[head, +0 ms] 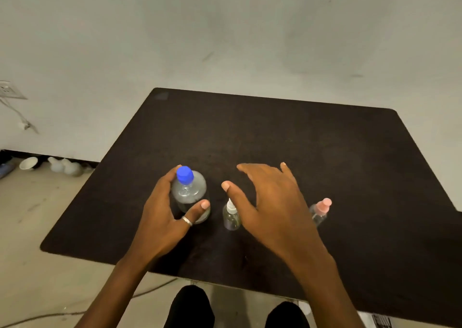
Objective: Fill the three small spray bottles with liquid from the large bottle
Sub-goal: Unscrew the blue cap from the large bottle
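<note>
A large clear bottle (191,192) with a blue cap stands upright on the dark table (287,137). My left hand (162,210) curls round its body, thumb in front and fingers behind. To its right stands a small clear spray bottle (231,215) with a white top. My right hand (270,202) hovers above the table with fingers spread, its thumb just over that white top, holding nothing. Another small spray bottle (321,210) with a pink top stands right of this hand, partly hidden by it. A third small bottle is not visible.
The table's front edge runs just above my knees (190,307). A bowl (28,163) and white objects (66,166) lie on the floor at the left by the wall. A cable (75,311) crosses the floor below the table.
</note>
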`<move>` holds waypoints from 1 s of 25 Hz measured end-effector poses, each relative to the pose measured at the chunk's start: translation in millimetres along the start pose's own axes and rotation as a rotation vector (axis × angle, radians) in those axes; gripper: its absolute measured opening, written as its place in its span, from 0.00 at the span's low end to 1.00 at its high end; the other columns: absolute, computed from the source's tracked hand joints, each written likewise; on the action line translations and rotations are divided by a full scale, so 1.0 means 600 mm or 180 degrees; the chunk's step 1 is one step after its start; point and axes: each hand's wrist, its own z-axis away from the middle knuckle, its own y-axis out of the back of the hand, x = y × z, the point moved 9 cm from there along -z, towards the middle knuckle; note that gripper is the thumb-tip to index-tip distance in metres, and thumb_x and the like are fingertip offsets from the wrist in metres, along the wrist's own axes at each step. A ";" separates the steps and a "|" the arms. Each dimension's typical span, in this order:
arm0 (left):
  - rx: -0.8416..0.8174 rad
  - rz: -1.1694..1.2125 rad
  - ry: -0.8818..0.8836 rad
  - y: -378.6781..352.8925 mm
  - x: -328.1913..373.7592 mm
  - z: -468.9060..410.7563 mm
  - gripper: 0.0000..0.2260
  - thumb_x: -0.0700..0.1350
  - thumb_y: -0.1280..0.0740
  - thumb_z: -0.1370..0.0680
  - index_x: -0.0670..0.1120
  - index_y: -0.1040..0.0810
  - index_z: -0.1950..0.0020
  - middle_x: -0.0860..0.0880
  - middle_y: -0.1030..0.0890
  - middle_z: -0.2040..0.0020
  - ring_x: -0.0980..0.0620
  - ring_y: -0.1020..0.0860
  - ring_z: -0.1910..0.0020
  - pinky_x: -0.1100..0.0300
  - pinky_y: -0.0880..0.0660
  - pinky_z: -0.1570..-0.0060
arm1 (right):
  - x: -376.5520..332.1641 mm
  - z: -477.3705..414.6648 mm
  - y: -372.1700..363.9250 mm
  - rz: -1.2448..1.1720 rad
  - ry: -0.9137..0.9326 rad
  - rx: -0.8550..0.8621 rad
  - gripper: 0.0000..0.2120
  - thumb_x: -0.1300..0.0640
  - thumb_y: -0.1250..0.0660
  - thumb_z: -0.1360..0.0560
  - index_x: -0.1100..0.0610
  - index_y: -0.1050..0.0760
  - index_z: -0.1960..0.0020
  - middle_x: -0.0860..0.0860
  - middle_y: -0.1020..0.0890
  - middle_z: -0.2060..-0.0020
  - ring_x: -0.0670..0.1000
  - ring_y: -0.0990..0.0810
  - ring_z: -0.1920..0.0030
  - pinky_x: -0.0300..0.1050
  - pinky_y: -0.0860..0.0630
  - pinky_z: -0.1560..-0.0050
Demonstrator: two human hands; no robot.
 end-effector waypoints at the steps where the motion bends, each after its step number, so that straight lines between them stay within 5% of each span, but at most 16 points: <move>1: 0.0093 0.0100 -0.0119 -0.002 -0.001 0.002 0.35 0.58 0.25 0.31 0.57 0.35 0.26 0.61 0.27 0.33 0.62 0.27 0.35 0.64 0.31 0.37 | 0.003 0.005 0.005 -0.0043 0.0043 0.0075 0.22 0.38 0.42 0.23 0.50 0.24 0.37 0.44 0.19 0.41 0.44 0.24 0.38 0.54 0.37 0.28; 4: 0.0337 0.0382 -0.0414 -0.006 -0.008 0.008 0.30 0.59 0.27 0.29 0.60 0.32 0.29 0.61 0.24 0.36 0.61 0.24 0.38 0.61 0.28 0.40 | -0.002 0.014 0.022 -0.0394 0.0198 0.0144 0.19 0.41 0.39 0.22 0.50 0.22 0.39 0.44 0.18 0.45 0.42 0.21 0.44 0.47 0.25 0.40; 8: 0.0464 0.0499 -0.0477 -0.001 -0.015 0.007 0.28 0.61 0.28 0.28 0.58 0.31 0.30 0.60 0.24 0.36 0.58 0.23 0.38 0.58 0.25 0.40 | -0.050 0.012 0.041 -0.0705 0.0502 -0.0225 0.12 0.43 0.36 0.22 0.47 0.19 0.46 0.40 0.17 0.53 0.37 0.20 0.52 0.35 0.23 0.50; 15: 0.0404 0.0607 -0.0505 0.005 -0.008 0.012 0.31 0.57 0.22 0.32 0.60 0.32 0.33 0.64 0.24 0.42 0.64 0.24 0.43 0.70 0.29 0.48 | -0.159 -0.062 0.003 0.0028 0.0971 -0.1002 0.12 0.45 0.35 0.23 0.51 0.17 0.48 0.45 0.16 0.55 0.42 0.21 0.55 0.37 0.27 0.57; 25: 0.0639 0.0821 -0.0317 -0.026 -0.036 0.026 0.34 0.54 0.20 0.33 0.53 0.30 0.31 0.59 0.22 0.41 0.66 0.23 0.47 0.75 0.29 0.52 | -0.174 -0.110 -0.066 0.1228 0.0713 -0.0537 0.24 0.38 0.33 0.27 0.54 0.31 0.71 0.50 0.27 0.73 0.50 0.26 0.69 0.45 0.25 0.63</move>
